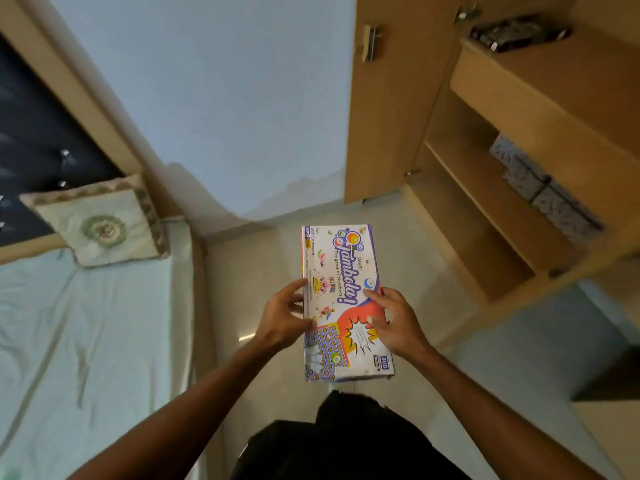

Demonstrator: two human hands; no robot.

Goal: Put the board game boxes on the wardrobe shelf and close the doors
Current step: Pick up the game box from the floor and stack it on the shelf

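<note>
A colourful Tambola board game box (341,271) is held flat at waist height over the floor. My left hand (282,315) grips its left edge, thumb on top. My right hand (393,322) grips the right edge, fingers spread over the lid. The wooden wardrobe (519,109) stands open at the right, with its left door (388,98) swung outward. Its shelves (485,188) show to the right of the box. A dark item (516,32) lies on the upper shelf.
Grey patterned boxes (543,188) sit on a middle wardrobe shelf. A bed with a pale green sheet (86,323) and a cushion (100,223) fills the left side. Beige floor (263,258) lies between bed and wardrobe.
</note>
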